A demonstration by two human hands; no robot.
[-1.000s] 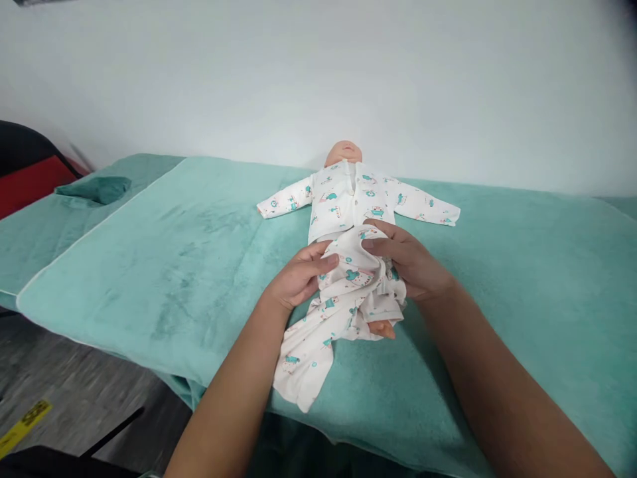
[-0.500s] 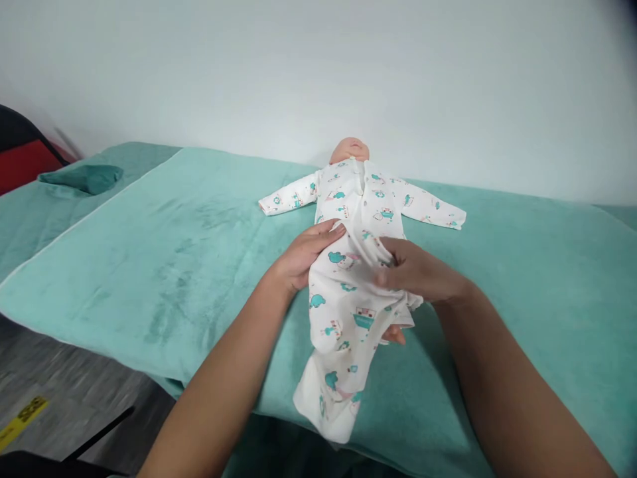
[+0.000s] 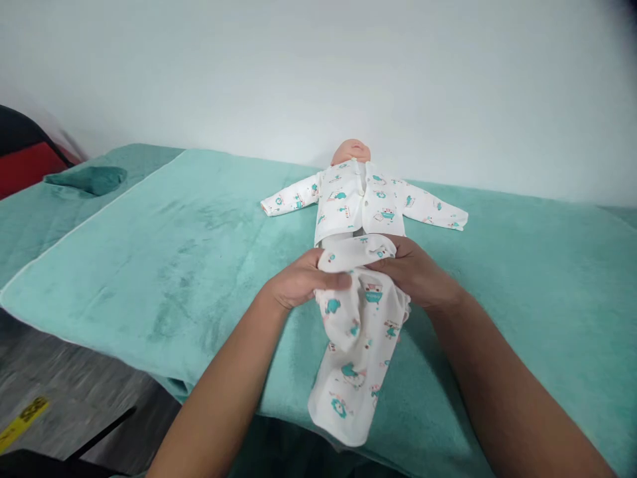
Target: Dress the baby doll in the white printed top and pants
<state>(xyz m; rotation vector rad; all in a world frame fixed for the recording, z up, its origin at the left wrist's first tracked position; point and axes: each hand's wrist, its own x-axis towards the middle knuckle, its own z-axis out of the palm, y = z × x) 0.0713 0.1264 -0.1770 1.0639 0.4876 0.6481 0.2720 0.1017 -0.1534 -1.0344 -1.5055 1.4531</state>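
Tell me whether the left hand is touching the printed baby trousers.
Touching. The head view shows the left hand with its thumb pressed across the waistband of the printed baby trousers, the fabric bunched under it with no gap.

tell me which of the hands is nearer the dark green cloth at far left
Left. The left hand grips the printed pants on the side toward the dark green cloth; the right hand holds their opposite side, farther away.

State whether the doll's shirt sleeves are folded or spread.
Spread: both sleeves of the shirt lie flat, stretched sideways from the doll on the teal towel.
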